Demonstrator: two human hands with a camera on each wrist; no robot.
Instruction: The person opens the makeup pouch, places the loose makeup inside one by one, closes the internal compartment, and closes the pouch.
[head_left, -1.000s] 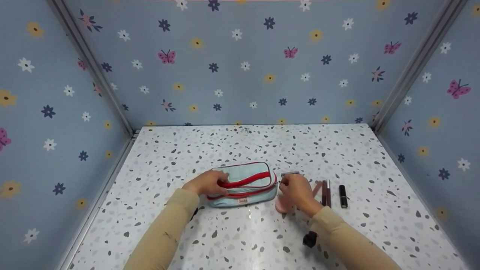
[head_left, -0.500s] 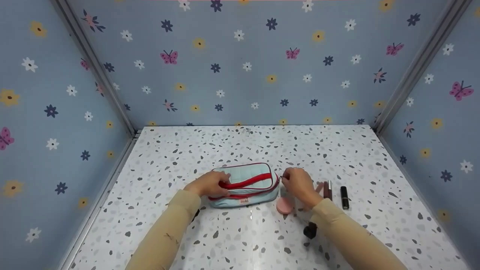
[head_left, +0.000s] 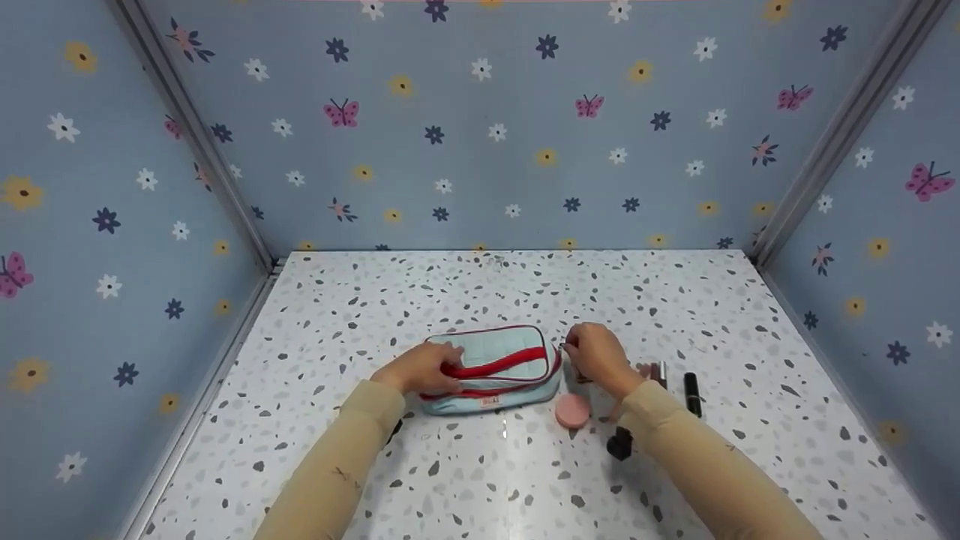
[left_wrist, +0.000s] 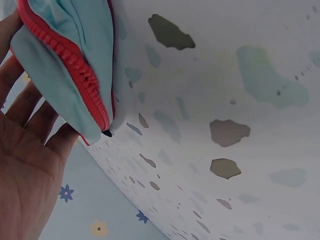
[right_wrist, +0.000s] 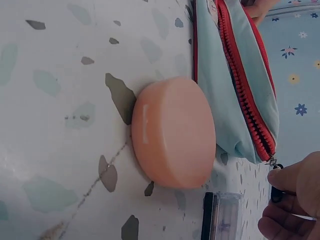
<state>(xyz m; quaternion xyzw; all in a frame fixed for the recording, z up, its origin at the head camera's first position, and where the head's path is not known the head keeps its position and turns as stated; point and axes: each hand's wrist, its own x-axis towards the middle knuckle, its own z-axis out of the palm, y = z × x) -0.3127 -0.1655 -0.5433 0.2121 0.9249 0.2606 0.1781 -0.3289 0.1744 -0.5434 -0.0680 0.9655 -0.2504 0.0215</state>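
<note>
Nearest, the pink round case (head_left: 572,411) sits on the counter (head_left: 450,480) at four o'clock from the pale-blue pouch (head_left: 491,346), worth steering clear of. At nine o'clock the left hand (head_left: 420,369) grips the pouch's end, which should anchor it well. At three o'clock, slightly farther off, the right hand (head_left: 600,355) pinches the black zip pull (right_wrist: 276,194); drawing it level along the red zip (right_wrist: 241,85), pouch taut, should avoid snags.

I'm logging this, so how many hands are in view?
2: the left hand holds the pouch at left; the right hand pinches the zipper pull at its right end.
</note>
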